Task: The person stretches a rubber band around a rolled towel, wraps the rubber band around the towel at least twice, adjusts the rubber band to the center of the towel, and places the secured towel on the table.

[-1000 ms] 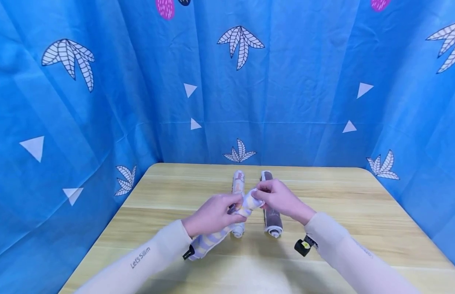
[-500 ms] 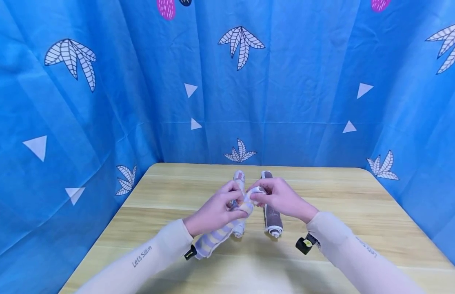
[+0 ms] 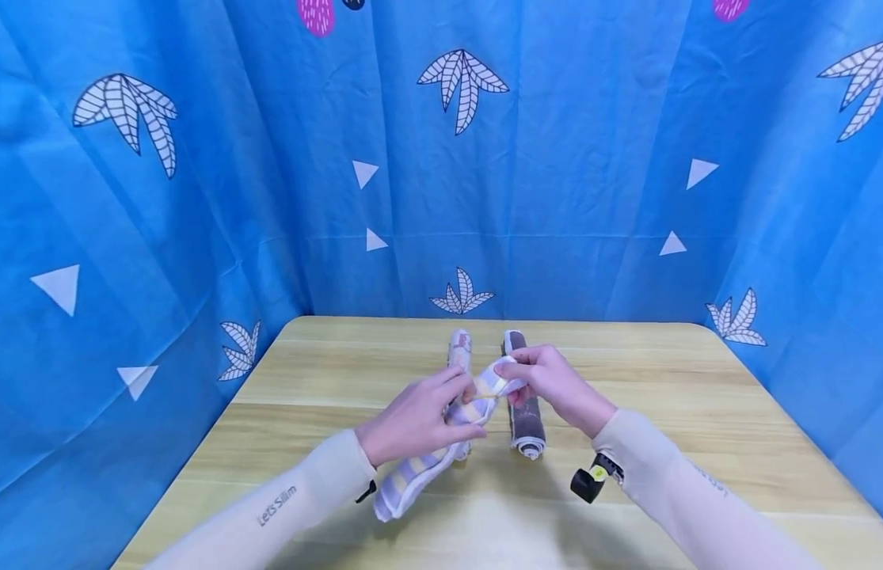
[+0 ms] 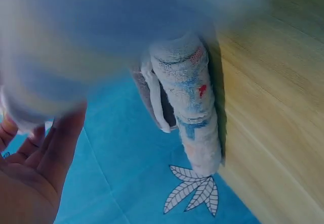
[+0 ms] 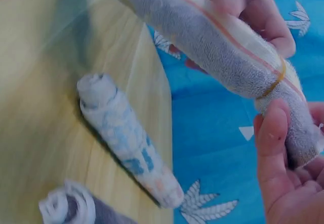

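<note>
A rolled towel (image 3: pixel 412 475) with lilac and pale yellow stripes slants up from the table between my hands. Around it, close to its upper end, runs a thin yellow rubber band (image 5: pixel 276 82). My left hand (image 3: pixel 416 416) reaches around the towel's middle, thumb on the near side and fingertips beside the band. With thumb and fingers my right hand (image 3: pixel 558 388) pinches the far end, just past the band. The left wrist view shows the striped towel (image 4: pixel 55 42) large and blurred, covering part of the scene.
Two more rolled towels lie lengthwise on the wooden table (image 3: pixel 626 364): a white patterned one (image 5: pixel 121 133) partly behind the held towel, and a dark grey-brown one (image 3: pixel 528 427) under my right hand. A blue curtain (image 3: pixel 591 158) with leaf prints surrounds the table's back and sides.
The held towel's upper end was bunched between my fingers; now it lies straighter, with the band showing. My left fingers have loosened and spread, and my right hand has shifted slightly right.
</note>
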Demonstrator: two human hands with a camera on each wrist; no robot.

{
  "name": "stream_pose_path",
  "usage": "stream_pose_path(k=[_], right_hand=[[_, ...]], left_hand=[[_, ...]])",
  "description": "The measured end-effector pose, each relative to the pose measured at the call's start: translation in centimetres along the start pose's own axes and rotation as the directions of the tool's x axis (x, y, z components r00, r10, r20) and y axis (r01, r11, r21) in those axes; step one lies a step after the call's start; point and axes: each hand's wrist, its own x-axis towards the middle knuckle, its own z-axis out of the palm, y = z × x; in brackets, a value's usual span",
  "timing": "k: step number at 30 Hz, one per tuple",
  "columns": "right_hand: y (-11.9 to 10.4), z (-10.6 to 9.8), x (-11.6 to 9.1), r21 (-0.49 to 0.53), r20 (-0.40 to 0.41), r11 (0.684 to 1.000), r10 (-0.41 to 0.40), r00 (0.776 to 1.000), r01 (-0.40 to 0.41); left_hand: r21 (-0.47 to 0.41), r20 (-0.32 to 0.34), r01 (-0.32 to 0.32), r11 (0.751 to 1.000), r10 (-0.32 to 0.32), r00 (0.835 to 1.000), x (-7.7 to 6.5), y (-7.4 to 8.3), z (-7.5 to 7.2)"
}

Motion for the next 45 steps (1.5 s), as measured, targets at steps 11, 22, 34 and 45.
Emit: stream_pose_path(k=[11,22,34,45], right_hand=[[1.8,-0.5,0.2,-0.184,0.204,0.926,-0.293,0.934,0.33],[2.0,0.2,0.5,-0.249,0.03,0.949,-0.191,0.981,0.192],[1.5,1.4,0.9,-0.103,-0.134,0.991,-0.1,0.986,0.087],[0.5,2.1,0.5,-0.118,-0.204,0.992,-0.059,0.977,0.035]], left_hand=[[-0.191,0.159,0.119,0.974,-0.089,0.983,0.4,-1.9,-1.0],[0.033,0.121,0.014,0.999,-0.018,0.993,0.2,-2.7,-0.9],[0.004,0.01,0.037,0.999,-0.037,0.999,-0.3,-3.0,-0.8],[0.179,-0.093,-0.129,0.975,0.148,0.985,-0.3,-2.2,0.3]])
